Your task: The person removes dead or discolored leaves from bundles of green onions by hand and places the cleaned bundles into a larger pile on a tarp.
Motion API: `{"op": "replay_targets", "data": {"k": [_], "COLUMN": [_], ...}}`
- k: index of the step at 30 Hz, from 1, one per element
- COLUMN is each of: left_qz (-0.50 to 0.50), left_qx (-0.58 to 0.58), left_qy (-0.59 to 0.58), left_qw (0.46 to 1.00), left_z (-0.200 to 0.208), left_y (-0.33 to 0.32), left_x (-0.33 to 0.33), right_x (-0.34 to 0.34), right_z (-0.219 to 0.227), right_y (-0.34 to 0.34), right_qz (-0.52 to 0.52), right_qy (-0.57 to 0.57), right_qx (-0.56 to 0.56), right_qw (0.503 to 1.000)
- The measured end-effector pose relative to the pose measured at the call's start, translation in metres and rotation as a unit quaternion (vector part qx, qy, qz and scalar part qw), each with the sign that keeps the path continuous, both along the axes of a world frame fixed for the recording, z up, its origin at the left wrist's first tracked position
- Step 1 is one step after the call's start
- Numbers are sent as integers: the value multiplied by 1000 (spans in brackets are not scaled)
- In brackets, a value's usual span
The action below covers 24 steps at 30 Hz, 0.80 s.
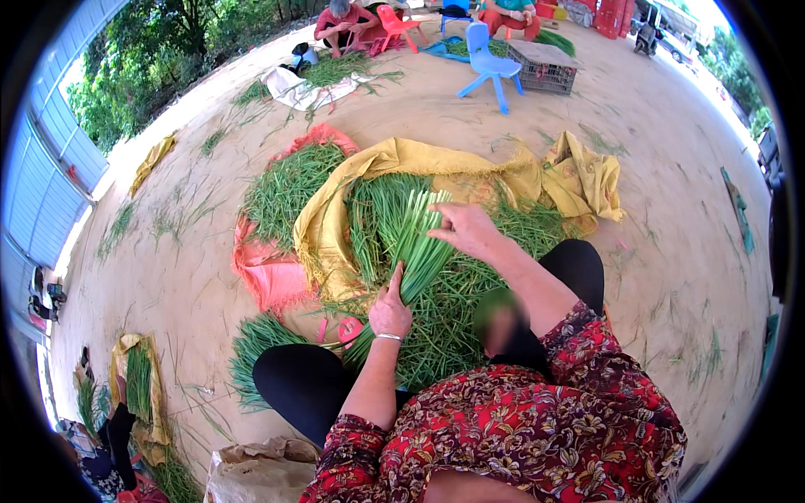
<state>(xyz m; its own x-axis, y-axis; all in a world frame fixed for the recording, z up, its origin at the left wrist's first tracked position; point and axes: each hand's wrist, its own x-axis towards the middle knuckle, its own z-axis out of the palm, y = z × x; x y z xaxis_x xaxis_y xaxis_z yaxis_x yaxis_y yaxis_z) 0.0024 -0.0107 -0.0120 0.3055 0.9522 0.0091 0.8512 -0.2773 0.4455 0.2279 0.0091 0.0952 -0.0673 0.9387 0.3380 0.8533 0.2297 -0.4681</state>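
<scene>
A bunch of chives [423,243], long and green with pale cut ends, is held upright and slightly tilted in front of me. My left hand [391,315], with a bracelet at the wrist, is closed around its lower left side. On the right, near the pale ends, the fingers of my right hand [472,228] are curled against the bunch. Loose chives [444,327] lie heaped beneath it, between my knees. More stalks [369,220] rest just left of the bunch on a yellow woven sack [323,222].
Left of the sack, a chive pile [293,186] covers a pink sack [272,272]. A tied-looking bundle [260,348] lies by my left knee, beside a pink tape roll [350,329]. Ahead are a blue chair [490,63], a crate [543,69] and seated people [344,25].
</scene>
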Motion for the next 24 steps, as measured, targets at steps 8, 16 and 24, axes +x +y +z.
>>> {"op": "replay_targets", "data": {"k": [8, 16, 24], "left_qz": [13, 3, -28], "left_qx": [102, 116, 190], "left_qy": [-38, 7, 83], "left_qw": [994, 993, 978], "left_z": [-5, -22, -16], "left_y": [2, 9, 2], "left_x": [-2, -2, -1], "right_x": [-1, 9, -9], "right_z": [-6, 39, -14], "right_y": [-1, -17, 17], "right_qz": [56, 216, -73], "right_qy": [171, 599, -177], "right_qx": [-84, -284, 21], "right_qw": [980, 716, 981]}}
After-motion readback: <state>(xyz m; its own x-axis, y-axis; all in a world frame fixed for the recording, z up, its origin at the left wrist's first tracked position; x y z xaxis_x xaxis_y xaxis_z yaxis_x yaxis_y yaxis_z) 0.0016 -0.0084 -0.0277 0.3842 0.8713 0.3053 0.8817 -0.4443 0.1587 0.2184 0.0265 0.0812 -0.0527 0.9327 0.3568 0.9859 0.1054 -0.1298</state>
